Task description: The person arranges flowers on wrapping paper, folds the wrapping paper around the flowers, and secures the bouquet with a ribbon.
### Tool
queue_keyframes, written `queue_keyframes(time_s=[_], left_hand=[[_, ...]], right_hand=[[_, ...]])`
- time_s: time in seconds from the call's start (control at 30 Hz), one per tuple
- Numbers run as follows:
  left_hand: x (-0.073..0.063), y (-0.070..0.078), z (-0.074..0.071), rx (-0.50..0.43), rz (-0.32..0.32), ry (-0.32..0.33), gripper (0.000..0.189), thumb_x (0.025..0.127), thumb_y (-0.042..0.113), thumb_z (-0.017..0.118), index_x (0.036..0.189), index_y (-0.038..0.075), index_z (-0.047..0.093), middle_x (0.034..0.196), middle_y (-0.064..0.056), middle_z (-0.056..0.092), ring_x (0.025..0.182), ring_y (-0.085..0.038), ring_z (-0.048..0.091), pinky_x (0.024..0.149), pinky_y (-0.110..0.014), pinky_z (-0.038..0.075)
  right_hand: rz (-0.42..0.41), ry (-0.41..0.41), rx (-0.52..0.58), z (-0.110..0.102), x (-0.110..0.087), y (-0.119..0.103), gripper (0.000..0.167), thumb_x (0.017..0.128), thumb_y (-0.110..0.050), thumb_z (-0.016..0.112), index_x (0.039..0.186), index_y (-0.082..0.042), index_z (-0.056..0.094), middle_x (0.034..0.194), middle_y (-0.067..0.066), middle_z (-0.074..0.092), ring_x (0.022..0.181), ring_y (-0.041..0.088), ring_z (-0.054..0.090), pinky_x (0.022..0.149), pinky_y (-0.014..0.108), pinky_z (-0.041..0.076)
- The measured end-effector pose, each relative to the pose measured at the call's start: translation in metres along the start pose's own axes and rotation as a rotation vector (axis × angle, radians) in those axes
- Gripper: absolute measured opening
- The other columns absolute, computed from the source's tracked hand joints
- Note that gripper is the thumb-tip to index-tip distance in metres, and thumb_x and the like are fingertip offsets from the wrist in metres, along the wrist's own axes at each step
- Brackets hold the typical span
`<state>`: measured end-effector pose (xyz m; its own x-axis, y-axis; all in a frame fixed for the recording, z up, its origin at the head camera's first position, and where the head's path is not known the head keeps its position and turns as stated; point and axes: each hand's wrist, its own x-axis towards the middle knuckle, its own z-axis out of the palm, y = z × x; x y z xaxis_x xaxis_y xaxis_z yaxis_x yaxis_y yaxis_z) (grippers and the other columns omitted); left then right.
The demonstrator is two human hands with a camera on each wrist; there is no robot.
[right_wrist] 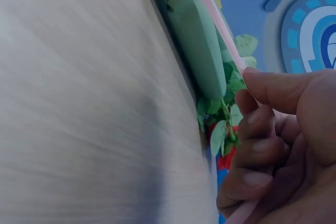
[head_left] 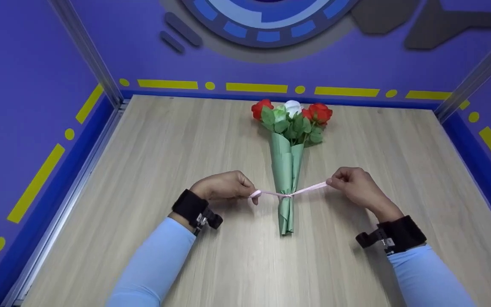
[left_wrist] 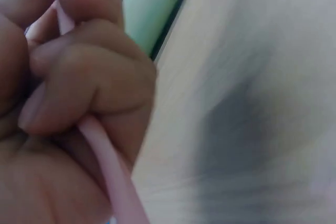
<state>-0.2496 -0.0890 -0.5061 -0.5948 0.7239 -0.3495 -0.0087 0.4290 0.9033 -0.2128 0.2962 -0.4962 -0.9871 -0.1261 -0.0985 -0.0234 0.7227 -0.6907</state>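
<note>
A bouquet in green wrapping paper [head_left: 283, 164] lies on the table, its bloom end away from me. Red roses [head_left: 320, 113], a white rose [head_left: 293, 107] and green leaves show at its top. Round the lower part of the wrap runs a pink ribbon [head_left: 309, 189], cinching the paper. On the left side, my left hand [head_left: 228, 186] grips one end of it, fingers curled, with a tail running out below them [left_wrist: 113, 171]. My right hand [head_left: 355, 185] pinches the other end between thumb and forefinger [right_wrist: 273, 87]. Both lengths stretch outward from the wrap.
The wooden table [head_left: 177, 145] extends on both sides of the bouquet. Blue-purple panels with yellow marks [head_left: 257, 88] wall it in at the back, left and right. Black straps with small cameras sit on both wrists.
</note>
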Motion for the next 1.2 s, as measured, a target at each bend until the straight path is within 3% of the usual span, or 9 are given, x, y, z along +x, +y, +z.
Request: queue_keyframes(time_s=[0.17, 0.33, 0.57, 0.73, 0.83, 0.93, 1.07, 1.2], left_hand=[[0.005, 0.001, 0.006, -0.153, 0.019, 0.006, 0.036, 0.110, 0.026, 0.059, 0.090, 0.004, 0.080, 0.069, 0.006, 0.048, 0.061, -0.010, 0.037, 0.055, -0.023, 0.029], [0.003, 0.006, 0.007, -0.175, -0.021, 0.013, 0.041, 0.111, 0.028, 0.056, 0.101, -0.008, 0.073, 0.066, 0.007, 0.048, 0.056, -0.008, 0.035, 0.050, -0.022, 0.027], [-0.002, 0.005, 0.000, -0.101, -0.035, 0.075, 0.048, 0.111, 0.032, 0.053, 0.109, -0.012, 0.071, 0.060, 0.009, 0.039, 0.052, -0.008, 0.031, 0.048, -0.022, 0.025], [0.000, 0.005, 0.002, -0.110, -0.091, 0.197, 0.039, 0.113, 0.025, 0.048, 0.104, -0.005, 0.071, 0.064, 0.007, 0.044, 0.055, -0.009, 0.034, 0.052, -0.023, 0.028], [0.001, 0.009, 0.004, -0.042, -0.132, 0.286, 0.031, 0.112, 0.019, 0.046, 0.106, 0.002, 0.071, 0.066, 0.005, 0.048, 0.054, -0.009, 0.036, 0.050, -0.024, 0.029], [0.000, 0.014, 0.006, 0.026, -0.171, 0.331, 0.028, 0.110, 0.016, 0.047, 0.111, 0.007, 0.073, 0.067, 0.001, 0.053, 0.053, -0.010, 0.038, 0.048, -0.025, 0.030], [-0.001, 0.019, 0.007, 0.087, -0.194, 0.327, 0.031, 0.112, 0.023, 0.050, 0.109, 0.007, 0.076, 0.067, 0.001, 0.055, 0.054, -0.011, 0.040, 0.048, -0.025, 0.030], [-0.001, 0.021, 0.008, 0.140, -0.183, 0.313, 0.037, 0.112, 0.030, 0.049, 0.107, 0.006, 0.077, 0.067, 0.003, 0.055, 0.054, -0.012, 0.040, 0.046, -0.026, 0.030]], right_hand=[[0.003, 0.005, 0.015, -0.005, 0.001, -0.003, 0.022, 0.102, -0.027, 0.071, 0.097, -0.005, 0.073, 0.079, 0.000, 0.056, 0.072, 0.018, 0.050, 0.060, 0.029, 0.041], [0.030, -0.004, 0.083, -0.007, 0.003, -0.007, 0.026, 0.102, -0.029, 0.070, 0.098, -0.004, 0.071, 0.078, -0.002, 0.056, 0.070, 0.015, 0.049, 0.059, 0.028, 0.042], [0.042, 0.021, 0.049, -0.008, 0.004, -0.003, 0.022, 0.099, -0.025, 0.071, 0.095, -0.003, 0.071, 0.084, -0.002, 0.061, 0.073, 0.015, 0.050, 0.061, 0.028, 0.041], [0.063, 0.014, 0.029, -0.011, 0.004, -0.002, 0.027, 0.100, -0.029, 0.071, 0.096, -0.002, 0.070, 0.082, 0.000, 0.058, 0.072, 0.017, 0.049, 0.060, 0.029, 0.040], [0.098, -0.015, 0.102, -0.015, 0.004, -0.004, 0.031, 0.102, -0.030, 0.068, 0.107, 0.000, 0.066, 0.083, 0.000, 0.054, 0.068, 0.014, 0.047, 0.058, 0.029, 0.040], [0.120, -0.040, 0.236, -0.021, 0.006, -0.005, 0.033, 0.103, -0.025, 0.065, 0.121, 0.003, 0.059, 0.080, -0.003, 0.051, 0.062, 0.008, 0.044, 0.054, 0.025, 0.039], [0.125, -0.059, 0.377, -0.026, 0.008, -0.006, 0.034, 0.102, -0.011, 0.060, 0.131, 0.006, 0.053, 0.083, -0.004, 0.051, 0.062, 0.007, 0.041, 0.055, 0.023, 0.038], [0.121, -0.031, 0.397, -0.032, 0.007, -0.010, 0.040, 0.098, -0.002, 0.054, 0.137, 0.007, 0.052, 0.093, 0.000, 0.052, 0.070, 0.009, 0.046, 0.062, 0.023, 0.044]])
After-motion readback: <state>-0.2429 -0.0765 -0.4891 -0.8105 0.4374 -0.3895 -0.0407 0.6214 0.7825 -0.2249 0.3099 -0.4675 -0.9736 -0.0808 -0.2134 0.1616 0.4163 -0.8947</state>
